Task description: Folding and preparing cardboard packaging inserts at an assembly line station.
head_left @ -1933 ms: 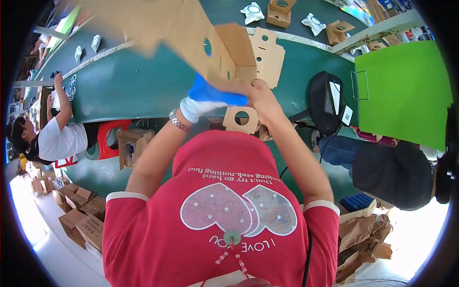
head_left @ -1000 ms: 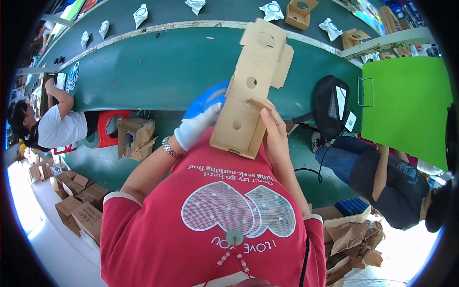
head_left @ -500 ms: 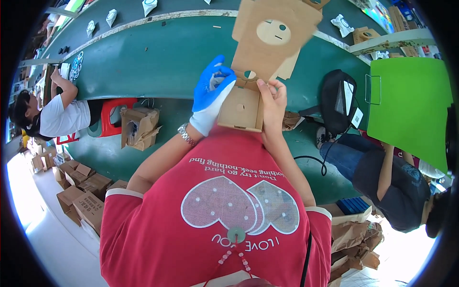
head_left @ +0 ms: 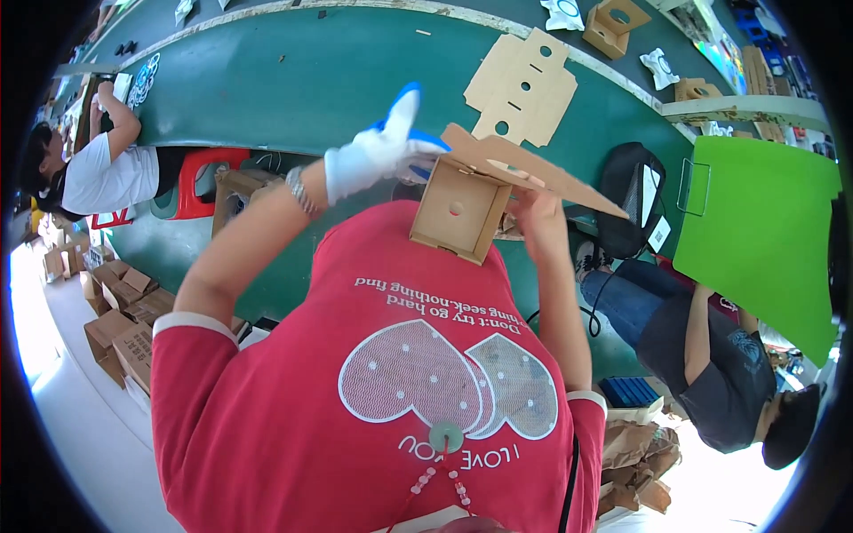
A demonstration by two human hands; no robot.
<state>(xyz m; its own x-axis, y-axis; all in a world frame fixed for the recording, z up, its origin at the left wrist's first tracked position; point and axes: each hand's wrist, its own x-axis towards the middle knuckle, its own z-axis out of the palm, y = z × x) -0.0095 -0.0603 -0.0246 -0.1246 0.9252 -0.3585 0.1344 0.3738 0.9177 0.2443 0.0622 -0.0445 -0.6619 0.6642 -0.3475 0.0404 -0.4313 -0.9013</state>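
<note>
A brown cardboard box with its lid up is held before my chest, its inside facing me. One round hole shows in its inner face. The lid flap slants out to the right. My right hand, bare, grips the box's right side, its fingertips partly hidden under the lid. On the left, my left hand wears a white and blue glove, thumb stretched up and apart from the fingers. Those fingers reach the box's upper left corner. A flat die-cut cardboard blank lies on the green table beyond.
Behind the table runs a dark belt with white wrapped packets and an open small box. A black backpack and a green board stand at the right. People sit on both sides. Cartons are stacked lower left.
The box's lid has swung down toward the right, uncovering the flat blank on the table. My left hand has moved left and spread its thumb. The right hand has shifted slightly right and lower.
</note>
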